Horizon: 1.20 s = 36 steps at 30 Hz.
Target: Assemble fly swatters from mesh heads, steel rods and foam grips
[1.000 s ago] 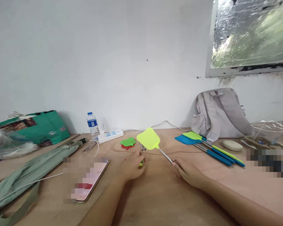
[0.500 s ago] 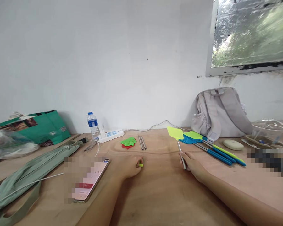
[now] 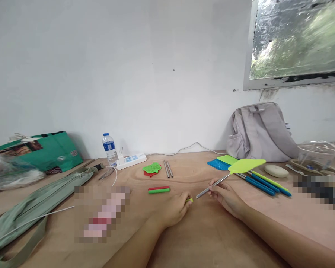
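The right hand [image 3: 226,195] has its grip closed around the bare metal rod of a yellow-green fly swatter [image 3: 241,168], whose mesh head is lifted just above the bench [image 3: 201,238] and points right, over the blue and green swatters [image 3: 254,178] lying by the grey backpack [image 3: 261,132]. The left hand [image 3: 174,208] rests on the bench with its grip narrow, pinching a small yellow-green handle piece [image 3: 189,200] near the rod's free end. Beyond it lie a red and a green handle sleeve [image 3: 158,190], two loose metal rods [image 3: 168,169] and green and red swatter heads [image 3: 152,168]. A water bottle [image 3: 109,148] stands beside a power strip [image 3: 131,160].
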Available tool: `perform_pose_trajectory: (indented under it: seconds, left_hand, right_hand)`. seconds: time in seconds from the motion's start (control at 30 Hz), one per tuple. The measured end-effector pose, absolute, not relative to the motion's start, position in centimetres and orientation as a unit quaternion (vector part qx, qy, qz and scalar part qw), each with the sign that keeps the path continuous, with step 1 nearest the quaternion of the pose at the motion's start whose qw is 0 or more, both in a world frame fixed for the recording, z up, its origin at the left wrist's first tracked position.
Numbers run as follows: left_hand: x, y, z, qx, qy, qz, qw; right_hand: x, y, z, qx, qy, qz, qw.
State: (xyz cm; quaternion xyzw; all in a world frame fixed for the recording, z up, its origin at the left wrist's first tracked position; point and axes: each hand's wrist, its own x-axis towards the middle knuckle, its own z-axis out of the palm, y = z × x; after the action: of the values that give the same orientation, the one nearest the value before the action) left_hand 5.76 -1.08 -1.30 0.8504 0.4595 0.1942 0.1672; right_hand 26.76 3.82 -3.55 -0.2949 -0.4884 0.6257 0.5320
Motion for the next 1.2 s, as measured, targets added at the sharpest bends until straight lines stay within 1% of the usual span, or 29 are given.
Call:
perform_pose_trajectory:
  seconds: [0.3,0.47,0.63,0.73,0.8,0.97,1.07,1.2]
  left_hand:
    - [5.9,-0.8,-1.4,0.825,0.454,0.284,0.178]
    - [6.0,-0.3,-1.4,0.799,0.457,0.332,0.206]
    - [5.8,-0.4,-1.1,0.773,0.506,0.343,0.169]
    - [5.8,-0.6,-1.0,0.773,0.503,0.351,0.159]
    - [6.1,-0.8,-1.1,0.780,0.493,0.352,0.160]
    - [7.6,-1.7,-1.6,0.776,0.499,0.339,0.184]
    - [8.5,-2.3,-1.6,0.769,0.501,0.351,0.185]
    - [9.1,-2.8,-1.5,0.781,0.463,0.386,0.166]
  right_hand:
    - [26.9,3.5,-3.1,-0.262,-0.489,0.664,0.501]
    - [26.9,3.5,-2.9,-0.246,-0.492,0.683,0.480]
    - [26.9,3.4,-3.0,-0.232,-0.485,0.698,0.473]
    - [26.7,3.1,-3.0,-0.227,-0.477,0.703,0.476]
    - [26.4,2.8,-2.9,-0.222,-0.475,0.720,0.455]
    - [24.9,2.2,-3.4,-0.221,-0.516,0.746,0.358]
    - [24.3,2.2,-3.9,-0.262,-0.522,0.736,0.342]
    - [24.3,1.6,-4.2,-0.283,-0.523,0.734,0.328]
